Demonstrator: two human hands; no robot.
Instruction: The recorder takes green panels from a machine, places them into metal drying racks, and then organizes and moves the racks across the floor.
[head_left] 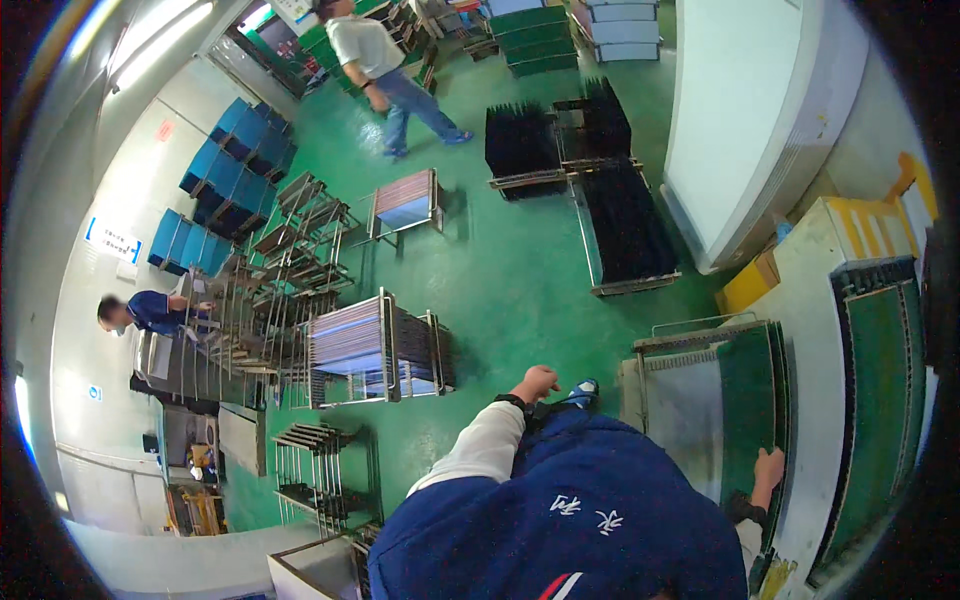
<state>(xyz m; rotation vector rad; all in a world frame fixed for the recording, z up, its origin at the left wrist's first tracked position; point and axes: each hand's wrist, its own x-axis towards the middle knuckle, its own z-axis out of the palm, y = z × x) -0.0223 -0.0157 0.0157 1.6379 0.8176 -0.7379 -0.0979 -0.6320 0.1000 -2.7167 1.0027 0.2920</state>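
Standing beside right fingers point(772, 457): rack point(706, 338)

The place looks like a factory workshop: metal racks point(393, 345) of closely spaced thin panels point(345, 340) stand about a green floor point(500, 280), with blue boxes point(238, 186) piled along the wall point(150, 170) and strip lights point(163, 47) overhead.

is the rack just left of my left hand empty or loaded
Loaded: many thin panels sit in the rack; cannot tell whether every slot is taken.
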